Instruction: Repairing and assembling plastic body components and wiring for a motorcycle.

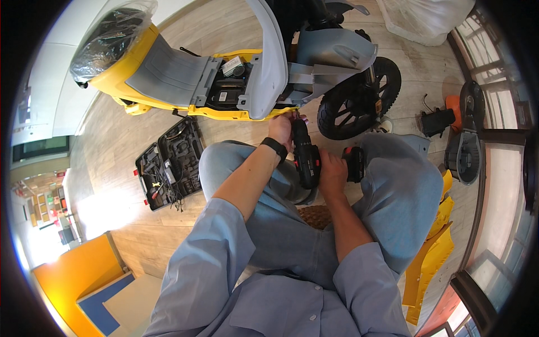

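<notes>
A black cordless drill [306, 163] with a red-trimmed battery points away from me, at the lower edge of a yellow and grey electric scooter [224, 115]. My right hand [333, 173] is closed round the drill's grip. Beside the chuck, my left hand [282, 129] has its fingers drawn together against the scooter's yellow side panel. Whatever those fingertips pinch is too small to make out, and the drill's tip is partly hidden there. In the scooter's middle, an uncovered compartment [225, 92] shows black parts inside.
An opened black tool case [171, 163] lies on the wooden floor to the left. The scooter's front wheel [359, 106] stands just beyond the drill. Loose yellow panels [432, 247] lie at right, with grey and black parts [469, 151] near the window wall. White wrapping [426, 19] sits at the far right.
</notes>
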`<state>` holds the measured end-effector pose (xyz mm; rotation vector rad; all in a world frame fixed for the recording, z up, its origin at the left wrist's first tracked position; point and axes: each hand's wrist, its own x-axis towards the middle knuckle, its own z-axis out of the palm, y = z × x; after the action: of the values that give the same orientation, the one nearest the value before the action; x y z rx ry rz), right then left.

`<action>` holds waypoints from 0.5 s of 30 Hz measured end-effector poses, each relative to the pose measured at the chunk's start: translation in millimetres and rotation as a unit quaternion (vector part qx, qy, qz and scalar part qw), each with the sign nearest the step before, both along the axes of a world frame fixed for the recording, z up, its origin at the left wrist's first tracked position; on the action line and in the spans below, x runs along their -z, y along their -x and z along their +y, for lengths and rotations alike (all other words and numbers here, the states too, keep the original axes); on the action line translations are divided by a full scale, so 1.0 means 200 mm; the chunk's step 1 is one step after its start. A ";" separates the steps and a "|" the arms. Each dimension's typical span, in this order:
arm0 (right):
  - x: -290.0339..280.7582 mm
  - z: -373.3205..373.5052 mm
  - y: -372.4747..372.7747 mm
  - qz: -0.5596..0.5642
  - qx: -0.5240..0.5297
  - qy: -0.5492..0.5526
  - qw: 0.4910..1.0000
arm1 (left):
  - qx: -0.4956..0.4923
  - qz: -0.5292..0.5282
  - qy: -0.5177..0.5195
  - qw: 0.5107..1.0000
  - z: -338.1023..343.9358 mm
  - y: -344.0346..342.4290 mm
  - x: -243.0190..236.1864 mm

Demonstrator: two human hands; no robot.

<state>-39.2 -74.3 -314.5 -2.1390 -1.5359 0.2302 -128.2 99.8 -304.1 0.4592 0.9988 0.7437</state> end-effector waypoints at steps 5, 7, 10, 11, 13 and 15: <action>0.00 0.00 0.00 0.008 -0.001 0.009 1.000 | 0.001 0.006 0.002 1.000 -0.01 -0.01 -0.03; 0.02 -0.01 -0.01 -0.002 0.000 0.003 1.000 | -0.048 0.011 0.031 0.998 -0.02 -0.06 -0.07; 0.00 0.00 0.01 0.007 -0.001 0.001 1.000 | -0.033 0.006 0.047 0.998 0.00 -0.01 -0.05; 0.00 0.00 0.00 0.006 0.000 0.002 1.000 | -0.032 0.005 0.047 0.998 0.00 -0.02 -0.06; 0.01 -0.01 0.00 0.009 0.005 -0.001 1.000 | 0.001 0.039 0.039 0.998 -0.01 -0.03 -0.08; 0.01 0.00 0.00 0.009 0.006 0.001 1.000 | 0.003 0.043 0.023 0.999 -0.01 -0.02 -0.08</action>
<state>-39.1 -74.7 -315.6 -2.1405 -1.5142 0.2457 -124.0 97.3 -287.2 0.4567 1.0935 0.6982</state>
